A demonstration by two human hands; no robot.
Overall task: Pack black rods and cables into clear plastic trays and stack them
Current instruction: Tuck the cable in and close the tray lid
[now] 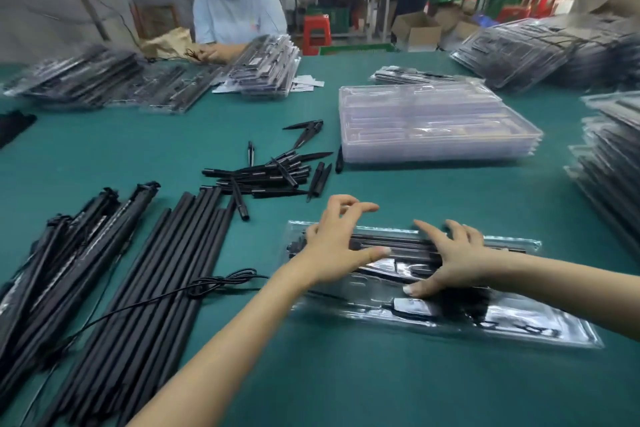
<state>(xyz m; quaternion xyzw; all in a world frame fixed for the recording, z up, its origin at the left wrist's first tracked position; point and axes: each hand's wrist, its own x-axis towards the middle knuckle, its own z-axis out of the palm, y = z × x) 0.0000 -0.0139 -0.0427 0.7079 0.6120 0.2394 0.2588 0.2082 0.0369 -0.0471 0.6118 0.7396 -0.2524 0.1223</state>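
At 5 o'clock on the green table (398,184), nearest the body for easy reach, a clear plastic tray (485,326) already loaded with black rods (398,241) along its far edge and darker parts, likely a cable, toward the near side. Over its 9 o'clock end, the left hand (337,246), fingers spread wide and arched, holding nothing, apparently poised to press rods down. At the middle, the right hand (453,262), fingers splayed flat on the contents, seemingly to seat them. At 8 o'clock, loose long rods (166,288) with a cable (214,284) draped across, kept as supply. At 12 o'clock, short spiked pieces (277,173). At 1 o'clock, empty trays (433,125), stacked ready. At 3 o'clock, packed stacks (609,163), presumably where this tray goes.
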